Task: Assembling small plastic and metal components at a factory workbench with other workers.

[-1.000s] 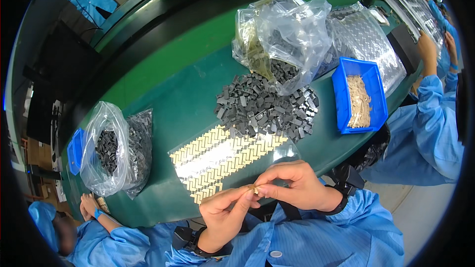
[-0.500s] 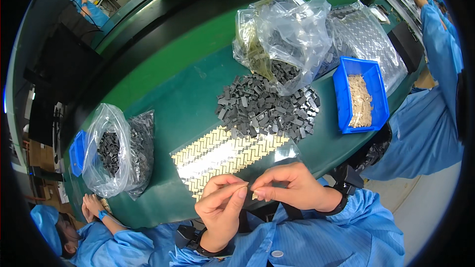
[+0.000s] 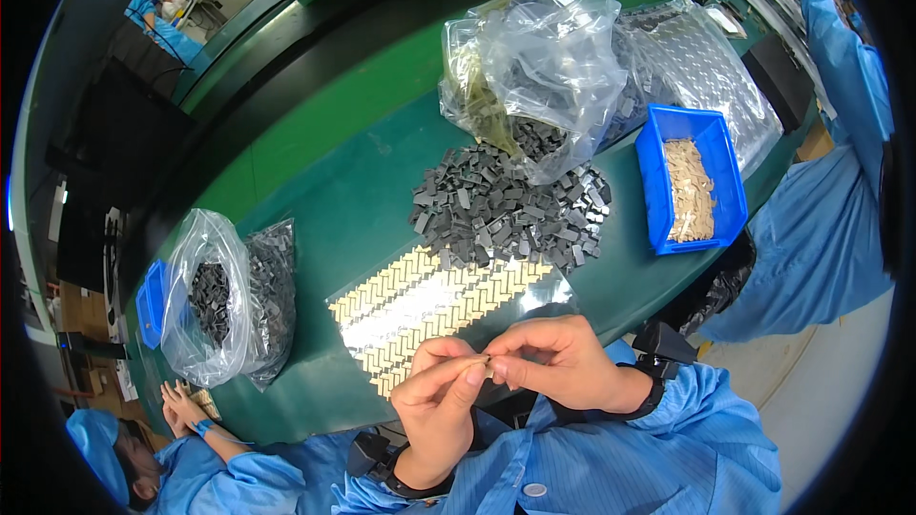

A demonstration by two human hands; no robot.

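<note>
My left hand and my right hand meet fingertip to fingertip over the near table edge, both pinched closed. A small dark piece shows at the left fingertips, mostly covered. Between the right thumb and finger a small cream-coloured piece peeks out. Just beyond lies a clear sheet bearing slanted rows of pale yellow pieces. Behind it, a heap of small black rectangular blocks touches the sheet's far edge.
A blue bin holding tan pieces stands right. Clear plastic bags lie behind the heap; another bag of black parts stands left, near a small blue bin. Co-workers in blue sit left and stand right.
My hands have come together: the fingertips, slightly apart before, now touch, the left having moved right. The whole view has shifted slightly.
</note>
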